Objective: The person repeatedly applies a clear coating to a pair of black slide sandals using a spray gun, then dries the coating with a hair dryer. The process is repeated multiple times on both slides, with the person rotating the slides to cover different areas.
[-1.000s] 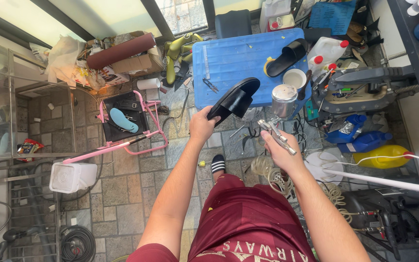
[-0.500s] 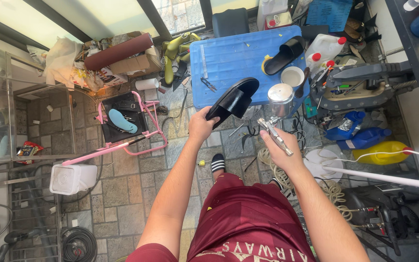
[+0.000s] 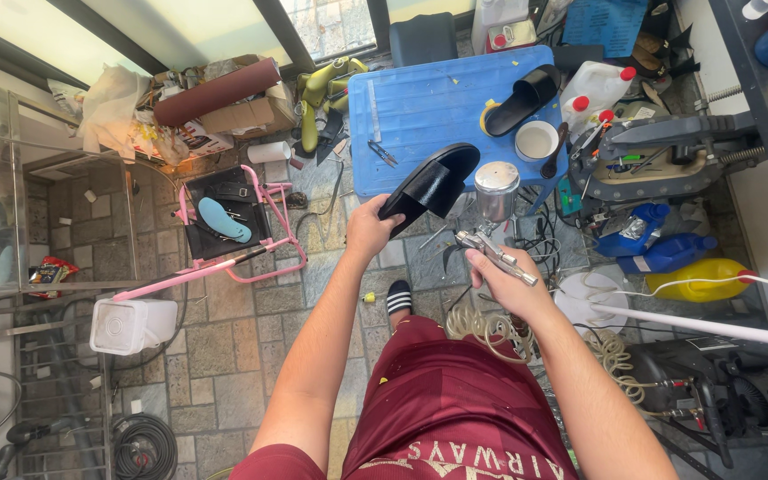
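Observation:
My left hand [image 3: 369, 229] grips the heel end of a black slide sandal [image 3: 430, 185] and holds it up in front of me, toe pointing toward the blue table [image 3: 420, 107]. My right hand [image 3: 501, 280] is closed around the handle of a metal spray gun [image 3: 489, 233] whose silver cup [image 3: 496, 189] sits on top; its nozzle points at the sandal from close by on the right. A coiled clear hose [image 3: 482, 324] trails from the gun across my lap.
A second black sandal [image 3: 524, 100] and a white cup [image 3: 537, 140] lie on the blue table. A pink frame stand [image 3: 224, 267] holding a light blue insole [image 3: 221, 220] stands left. White, blue and yellow jugs, a press machine [image 3: 660, 156] and a compressor crowd the right.
The spray gun has moved left and slightly up, closer to the sandal. My left hand keeps the sandal nearly still.

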